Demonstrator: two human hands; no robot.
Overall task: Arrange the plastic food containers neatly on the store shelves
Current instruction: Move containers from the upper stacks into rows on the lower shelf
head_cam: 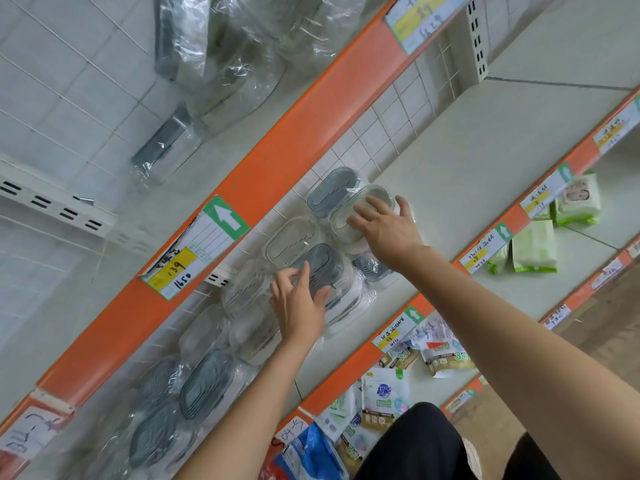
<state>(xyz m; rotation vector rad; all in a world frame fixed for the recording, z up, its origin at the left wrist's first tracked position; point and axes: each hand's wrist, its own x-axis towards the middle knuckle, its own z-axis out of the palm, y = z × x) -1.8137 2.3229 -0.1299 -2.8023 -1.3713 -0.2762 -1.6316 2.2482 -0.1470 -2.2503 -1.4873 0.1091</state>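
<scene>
Several plastic-wrapped food containers with grey or clear lids lie in a row on the pale middle shelf (467,161). My right hand (384,226) lies with spread fingers over a clear-lidded container (349,220) at the row's right end, its thumb hooked round the container's far side. Just behind that one sits a grey-lidded container (330,190). My left hand (298,299) has its fingertips on the grey lid of a stacked container (322,265), fingers loosely bent. A clear-lidded container (289,242) lies beside it. Further left, more grey-lidded containers (204,386) fill the shelf.
An orange shelf edge (277,157) with price tags runs above the row. Larger wrapped containers (221,64) sit on the upper shelf. Lower shelves hold green wipe packs (535,245) and sachets (384,396). The middle shelf is bare to the right of my hands.
</scene>
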